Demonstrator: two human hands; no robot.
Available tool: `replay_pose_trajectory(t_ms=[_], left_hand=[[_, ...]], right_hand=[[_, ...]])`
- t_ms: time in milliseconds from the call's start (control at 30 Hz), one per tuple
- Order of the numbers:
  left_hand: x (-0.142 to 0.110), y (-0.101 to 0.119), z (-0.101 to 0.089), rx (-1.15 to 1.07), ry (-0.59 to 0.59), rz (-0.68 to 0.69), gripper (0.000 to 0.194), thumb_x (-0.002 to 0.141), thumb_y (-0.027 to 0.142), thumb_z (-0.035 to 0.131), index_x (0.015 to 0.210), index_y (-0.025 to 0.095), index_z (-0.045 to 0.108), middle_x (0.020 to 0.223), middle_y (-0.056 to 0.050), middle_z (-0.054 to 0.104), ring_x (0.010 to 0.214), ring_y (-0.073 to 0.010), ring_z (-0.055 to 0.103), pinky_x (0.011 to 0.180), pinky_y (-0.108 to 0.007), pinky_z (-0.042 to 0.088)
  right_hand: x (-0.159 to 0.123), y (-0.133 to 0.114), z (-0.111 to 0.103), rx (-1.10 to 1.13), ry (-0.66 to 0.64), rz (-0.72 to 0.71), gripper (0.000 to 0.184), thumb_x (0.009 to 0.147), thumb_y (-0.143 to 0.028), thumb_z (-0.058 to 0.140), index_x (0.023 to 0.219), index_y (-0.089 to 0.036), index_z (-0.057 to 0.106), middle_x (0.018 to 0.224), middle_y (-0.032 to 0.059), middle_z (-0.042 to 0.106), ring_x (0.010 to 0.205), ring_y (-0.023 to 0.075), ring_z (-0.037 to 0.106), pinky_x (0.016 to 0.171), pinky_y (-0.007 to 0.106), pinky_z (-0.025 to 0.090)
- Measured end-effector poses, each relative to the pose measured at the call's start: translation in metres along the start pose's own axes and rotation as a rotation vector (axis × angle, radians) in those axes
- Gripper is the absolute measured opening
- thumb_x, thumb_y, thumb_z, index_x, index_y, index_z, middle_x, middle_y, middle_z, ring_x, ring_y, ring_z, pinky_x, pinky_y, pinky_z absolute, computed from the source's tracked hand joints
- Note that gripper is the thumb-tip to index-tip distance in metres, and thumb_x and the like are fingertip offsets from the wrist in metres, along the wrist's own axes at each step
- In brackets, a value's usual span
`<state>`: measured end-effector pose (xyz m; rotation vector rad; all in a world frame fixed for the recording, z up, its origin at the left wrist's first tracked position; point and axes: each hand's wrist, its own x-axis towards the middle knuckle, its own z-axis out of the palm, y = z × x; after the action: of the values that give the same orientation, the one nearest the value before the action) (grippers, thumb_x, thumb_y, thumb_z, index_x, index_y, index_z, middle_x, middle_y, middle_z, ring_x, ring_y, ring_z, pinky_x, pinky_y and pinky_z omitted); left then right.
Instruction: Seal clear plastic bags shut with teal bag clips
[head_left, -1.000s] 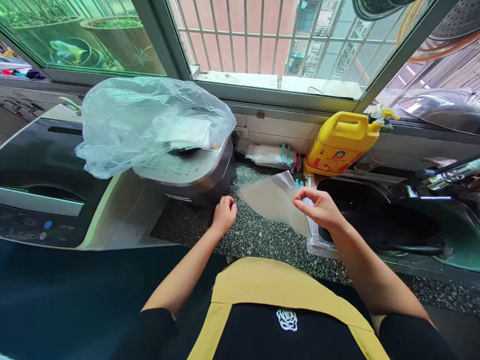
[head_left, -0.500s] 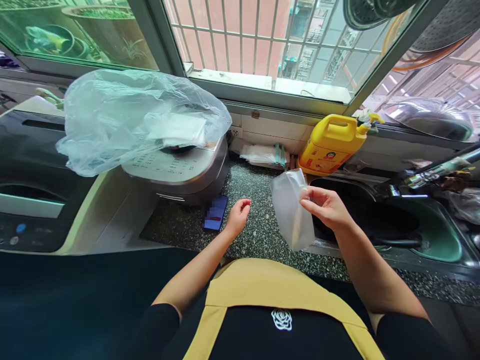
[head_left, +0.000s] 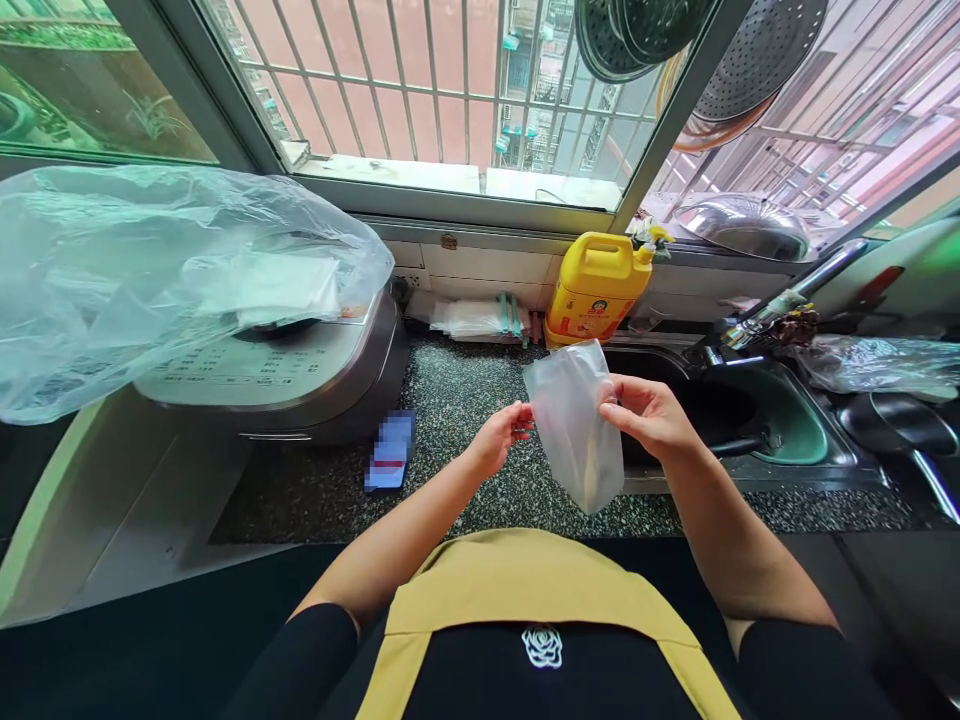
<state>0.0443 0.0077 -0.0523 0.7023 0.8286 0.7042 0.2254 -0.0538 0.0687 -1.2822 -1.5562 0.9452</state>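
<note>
1. The right hand (head_left: 646, 415) pinches a bag (head_left: 570, 430) between thumb and fingers, near its right edge.
2. The left hand (head_left: 502, 440) is loosely open, fingers half curled, beside the bag's left edge; whether it touches, I cannot tell.
3. The bag, thin, cloudy plastic, softly creased, hangs over the speckled, stone-like counter (head_left: 465, 380).
4. Behind it stands a glossy yellow jug (head_left: 600, 290) with a moulded handle.

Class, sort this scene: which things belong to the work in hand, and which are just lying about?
Apparently in use:
translucent bag
right hand, pinching the bag
left hand, at the bag's left edge

Apparently just lying about:
yellow jug
silver appliance
blue rectangular item
black pan
</note>
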Motion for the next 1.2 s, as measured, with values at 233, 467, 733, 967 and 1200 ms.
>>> replay_pose_trajectory(t_ms=[233, 467, 733, 967, 1200], left_hand=[[-0.009, 0.053, 0.010, 0.470, 0.067, 0.719, 0.033, 0.073, 0.040, 0.064, 0.098, 0.019, 0.065, 0.096, -0.006, 0.062, 0.091, -0.0183, 0.055, 0.083, -0.032, 0.043], [-0.009, 0.105, 0.029, 0.585, -0.523, 0.529, 0.038, 0.068, 0.049, 0.070, 0.088, 0.017, 0.067, 0.087, -0.006, 0.066, 0.086, -0.0190, 0.059, 0.079, -0.033, 0.045], [-0.034, 0.111, 0.029, 0.747, -0.441, 0.524, 0.022, 0.074, 0.035, 0.064, 0.067, 0.014, 0.061, 0.066, 0.000, 0.059, 0.066, -0.0116, 0.052, 0.065, -0.024, 0.042], [-0.039, 0.121, -0.003, 0.841, -0.378, 0.505, 0.020, 0.068, 0.033, 0.069, 0.072, 0.015, 0.062, 0.069, 0.001, 0.058, 0.068, -0.0120, 0.051, 0.067, -0.024, 0.042], [-0.034, 0.094, -0.029, 0.485, -0.188, 0.383, 0.029, 0.062, 0.041, 0.071, 0.063, 0.015, 0.059, 0.059, 0.003, 0.052, 0.057, -0.0084, 0.044, 0.056, -0.022, 0.035]], right_hand=[[0.003, -0.004, -0.005, -0.084, -0.124, -0.030, 0.026, 0.077, -0.037, 0.061, 0.063, -0.018, 0.052, 0.064, -0.0010, 0.049, 0.063, 0.0115, 0.043, 0.060, 0.025, 0.038], [0.013, -0.022, -0.007, -0.235, -0.326, -0.103, 0.020, 0.078, -0.031, 0.058, 0.065, -0.017, 0.053, 0.065, -0.0003, 0.054, 0.064, 0.0116, 0.049, 0.064, 0.024, 0.041], [0.018, -0.015, 0.000, -0.199, -0.151, 0.009, 0.024, 0.076, -0.040, 0.063, 0.073, -0.016, 0.060, 0.068, 0.0009, 0.057, 0.065, 0.0119, 0.049, 0.060, 0.024, 0.040], [0.025, -0.010, 0.014, -0.070, 0.034, -0.009, 0.027, 0.074, -0.041, 0.065, 0.065, -0.017, 0.059, 0.060, -0.0012, 0.053, 0.057, 0.0097, 0.044, 0.054, 0.023, 0.037], [0.034, 0.005, 0.014, -0.030, 0.203, -0.018, 0.024, 0.070, -0.039, 0.069, 0.065, -0.017, 0.060, 0.054, -0.0039, 0.046, 0.051, 0.0077, 0.039, 0.047, 0.022, 0.033]])
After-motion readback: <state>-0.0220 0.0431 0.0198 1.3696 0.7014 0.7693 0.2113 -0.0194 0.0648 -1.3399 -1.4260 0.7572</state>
